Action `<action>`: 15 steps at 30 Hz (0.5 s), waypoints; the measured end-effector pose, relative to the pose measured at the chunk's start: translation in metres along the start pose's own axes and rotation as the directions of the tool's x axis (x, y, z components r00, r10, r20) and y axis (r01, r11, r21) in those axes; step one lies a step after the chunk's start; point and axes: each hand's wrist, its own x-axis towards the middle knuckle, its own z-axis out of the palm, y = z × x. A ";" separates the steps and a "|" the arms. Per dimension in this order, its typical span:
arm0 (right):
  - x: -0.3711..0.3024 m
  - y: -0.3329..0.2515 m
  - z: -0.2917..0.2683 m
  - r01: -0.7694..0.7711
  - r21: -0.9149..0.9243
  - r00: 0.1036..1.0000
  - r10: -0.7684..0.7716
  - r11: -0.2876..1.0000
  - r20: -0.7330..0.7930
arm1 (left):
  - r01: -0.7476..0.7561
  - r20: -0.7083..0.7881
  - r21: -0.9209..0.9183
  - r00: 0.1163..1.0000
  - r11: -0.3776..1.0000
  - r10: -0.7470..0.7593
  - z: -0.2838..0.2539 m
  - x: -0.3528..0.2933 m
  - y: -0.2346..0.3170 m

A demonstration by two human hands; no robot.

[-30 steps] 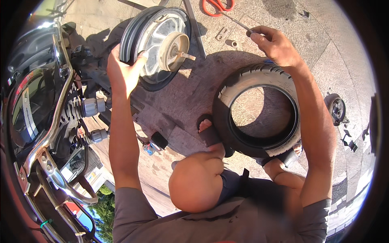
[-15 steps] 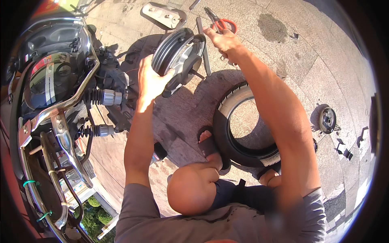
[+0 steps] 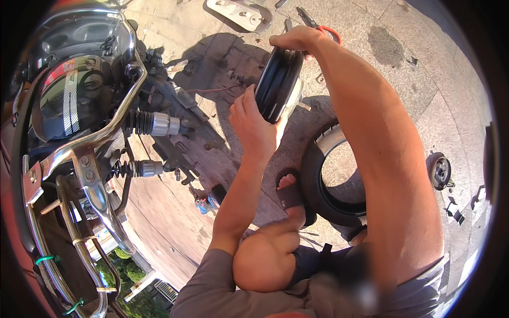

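A bare black wheel rim (image 3: 277, 85) is held up off the pavement between both hands, its grooved edge facing me and its pale hub side turned right, an axle end sticking out there. Around its lower left edge my left hand (image 3: 258, 123) is wrapped, fingers on the groove and thumb toward the hub side. At the rim's top, my right hand (image 3: 297, 41) grips the far edge; some of its fingers are hidden behind the rim. Red-handled pliers (image 3: 333, 35) lie on the ground just beyond my right hand. A loose black tyre (image 3: 314, 180) rests beside my sandalled foot.
To the left stands a scooter's rear with a chrome rail (image 3: 139, 74) and two shock absorbers (image 3: 159, 125). A pale metal plate (image 3: 238, 14) lies at the far side. At the right are a small black wheel-shaped part (image 3: 440, 170) and dark scraps (image 3: 455, 212).
My right hand has moved from near the pliers onto the rim's top. My left hand has carried the rim rightward in view and turned it, so its groove now faces me.
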 end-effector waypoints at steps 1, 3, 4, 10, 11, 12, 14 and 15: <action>-0.002 0.000 0.001 0.001 0.015 1.000 -0.001 1.000 -0.012 | -0.027 -0.041 0.003 0.999 1.000 0.028 -0.001 -0.007 0.000; -0.003 0.002 0.001 -0.004 0.007 0.999 0.004 1.000 -0.037 | 0.042 -0.100 -0.132 0.993 0.990 -0.056 -0.005 -0.037 -0.002; 0.005 0.004 0.004 -0.007 0.003 0.998 0.007 1.000 -0.063 | 0.131 -0.107 -0.262 0.981 0.956 -0.163 -0.005 -0.069 -0.017; -0.023 -0.001 -0.005 0.016 0.070 1.000 -0.015 0.997 -0.014 | 0.466 0.877 -0.478 0.300 -0.745 -0.375 0.039 -0.118 -0.110; -0.018 0.002 0.000 0.077 0.041 0.996 -0.074 0.996 -0.058 | 0.396 0.884 -0.371 0.426 -0.840 -0.190 0.049 -0.110 -0.120; -0.015 0.001 0.003 0.080 0.015 0.995 -0.079 0.997 -0.059 | 0.416 0.853 -0.362 0.508 -0.834 -0.117 0.058 -0.106 -0.131; -0.016 0.002 0.011 0.076 -0.029 0.996 -0.078 0.997 -0.040 | 0.446 0.792 -0.384 0.609 -0.809 -0.041 0.065 -0.102 -0.141; -0.021 0.003 0.009 0.071 -0.051 0.997 -0.073 0.996 -0.037 | 0.458 0.772 -0.409 0.635 -0.790 -0.032 0.062 -0.093 -0.130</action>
